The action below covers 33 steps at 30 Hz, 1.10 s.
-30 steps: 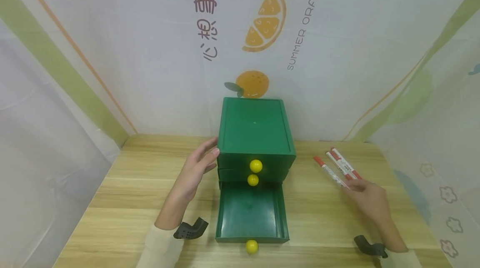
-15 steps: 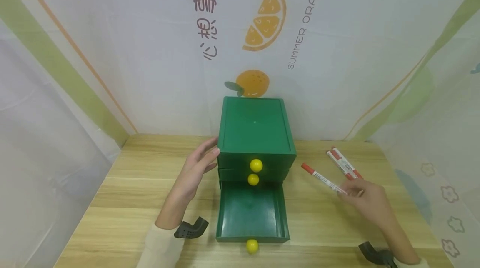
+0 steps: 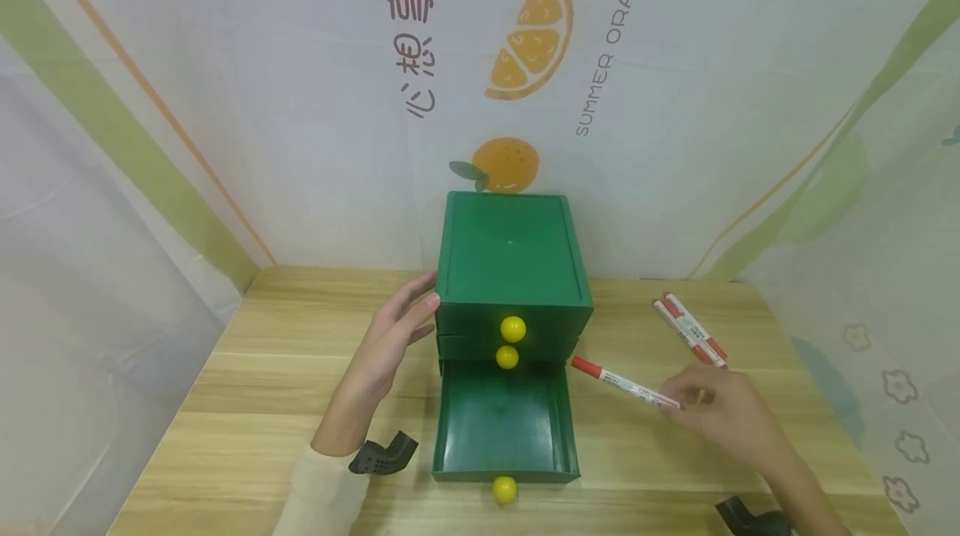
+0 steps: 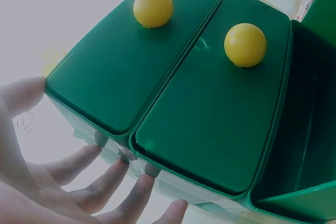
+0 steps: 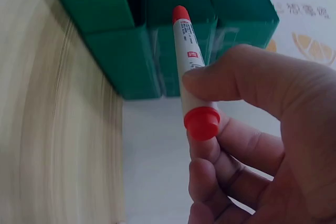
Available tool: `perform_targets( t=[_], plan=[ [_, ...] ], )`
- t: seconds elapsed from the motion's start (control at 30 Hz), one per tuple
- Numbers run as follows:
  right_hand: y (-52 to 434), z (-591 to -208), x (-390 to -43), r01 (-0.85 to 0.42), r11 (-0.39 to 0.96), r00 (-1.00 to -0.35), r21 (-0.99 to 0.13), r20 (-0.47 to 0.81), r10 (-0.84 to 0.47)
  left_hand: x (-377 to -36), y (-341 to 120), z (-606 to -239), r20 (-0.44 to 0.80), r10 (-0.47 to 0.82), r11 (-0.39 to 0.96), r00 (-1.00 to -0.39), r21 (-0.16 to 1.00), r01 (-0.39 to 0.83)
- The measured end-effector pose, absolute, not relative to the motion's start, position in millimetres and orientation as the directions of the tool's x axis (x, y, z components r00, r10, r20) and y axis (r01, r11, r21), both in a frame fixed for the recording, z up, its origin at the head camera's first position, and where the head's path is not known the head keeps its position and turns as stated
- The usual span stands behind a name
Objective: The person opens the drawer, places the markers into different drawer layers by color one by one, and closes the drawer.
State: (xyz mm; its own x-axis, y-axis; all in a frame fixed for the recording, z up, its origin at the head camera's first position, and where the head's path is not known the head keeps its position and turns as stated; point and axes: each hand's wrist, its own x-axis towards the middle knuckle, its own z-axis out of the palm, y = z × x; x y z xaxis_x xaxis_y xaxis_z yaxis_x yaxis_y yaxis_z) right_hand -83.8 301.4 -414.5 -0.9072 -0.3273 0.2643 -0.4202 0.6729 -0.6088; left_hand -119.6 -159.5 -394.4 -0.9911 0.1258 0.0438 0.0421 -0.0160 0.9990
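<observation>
Marker: the white plastic marker with red caps (image 3: 624,383) is hovering just right of the green plastic drawer cabinet (image 3: 512,269), tip nearing its open bottom drawer (image 3: 504,429).
Right hand (image 3: 722,414): pinching the marker's rear end.
Left hand (image 3: 390,344): fingers straight, pressing the cabinet's left side.
Advice: probably level the marker over the drawer before releasing.

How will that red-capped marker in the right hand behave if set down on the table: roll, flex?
The marker looks like a rigid plastic barrel, so probably stiff, no flex. Round body and cap suggest it may roll on the smooth wooden table. The right hand lifts it in a fingertip grip alone, so likely light; the glossy barrel could be slightly slippery.
</observation>
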Motion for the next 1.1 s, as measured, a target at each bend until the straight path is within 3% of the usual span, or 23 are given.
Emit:
perform_targets(
  t=[0.6, 1.1],
  plan=[
    [229, -412, -87, -0.480, 0.623, -0.857, -0.618, 0.179, -0.483, -120, -159, -394, 0.045, 0.128, -0.020, -0.991, 0.999, 0.043],
    [168, -418, -86, -0.570, 0.674, -0.794, -0.470, 0.104, -0.599, -120, -160, -395, 0.054, 0.129, -0.014, -0.990, 0.998, 0.053]
  ],
)
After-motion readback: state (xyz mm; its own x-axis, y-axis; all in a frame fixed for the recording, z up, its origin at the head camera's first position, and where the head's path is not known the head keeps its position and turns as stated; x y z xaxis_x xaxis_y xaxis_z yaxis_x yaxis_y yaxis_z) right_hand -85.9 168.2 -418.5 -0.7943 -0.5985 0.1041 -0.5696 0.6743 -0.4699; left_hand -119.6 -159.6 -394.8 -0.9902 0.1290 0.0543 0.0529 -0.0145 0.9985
